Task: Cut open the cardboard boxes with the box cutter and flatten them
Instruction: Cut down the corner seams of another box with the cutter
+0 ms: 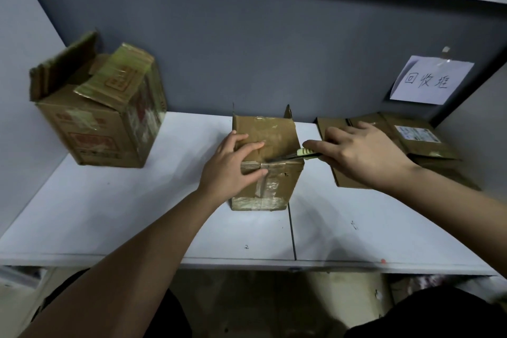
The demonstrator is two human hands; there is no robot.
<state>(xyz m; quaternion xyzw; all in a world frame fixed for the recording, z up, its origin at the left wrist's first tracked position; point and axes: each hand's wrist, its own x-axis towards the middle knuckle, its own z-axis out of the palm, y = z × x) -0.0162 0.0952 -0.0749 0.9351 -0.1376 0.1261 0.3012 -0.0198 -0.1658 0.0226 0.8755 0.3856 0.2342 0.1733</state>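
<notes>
Between the two hands stands a small cardboard box (267, 170), brown and a bit crumpled, with shiny clear tape over its top and down its front. The left hand (233, 164) lies on the top of this box with its fingers spread flat, pressing the flap down. The right hand (359, 153) is just beside the box on its other side, and its fingers are curled tight round the box cutter (304, 153). The cutter has a pale green handle, and its thin blade reaches over the top of the box near the taped seam. One small flap sticks up at the far corner of the box, and what is inside cannot be seen. Under and past the right hand lie flat cardboard pieces (389, 143), stacked one on another, and the top one has a white label. Far out from the left hand stands a bigger cardboard box (101, 118) with red printing on its sides. Its top flaps are open and bent, and its inside is too dark to see into. All of this sits on a smooth white table (137, 214) with a thin dark seam down it. Behind the right hand a white paper sign (430, 81) with dark writing is taped to the grey wall (247, 49).
</notes>
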